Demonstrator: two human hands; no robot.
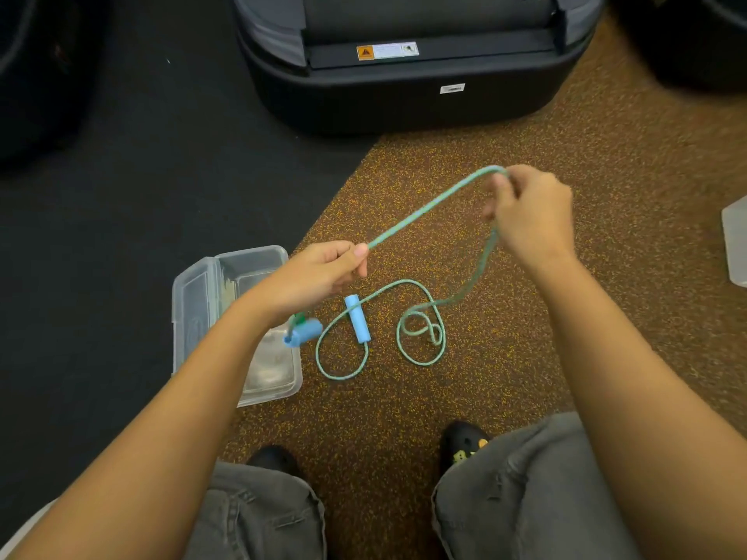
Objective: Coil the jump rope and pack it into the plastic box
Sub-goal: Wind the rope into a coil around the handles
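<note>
A green jump rope (pixel 428 208) with two light-blue handles is stretched between both hands above the speckled brown floor. My left hand (pixel 323 272) is closed on the rope, and one blue handle (pixel 305 332) hangs just below its wrist. My right hand (pixel 529 212) pinches the rope at the top of a bend, higher and to the right. From there the rope drops to loose loops (pixel 422 337) on the floor. The other blue handle (pixel 357 319) lies on the floor between the hands. The clear plastic box (pixel 194 293) stands open on the floor under my left forearm.
A large black machine base (pixel 404 90) stands on the floor ahead. A clear plastic lid or container (pixel 735 240) shows at the right edge. My knees in grey trousers and black shoes (pixel 461 442) are at the bottom. Black matting lies to the left.
</note>
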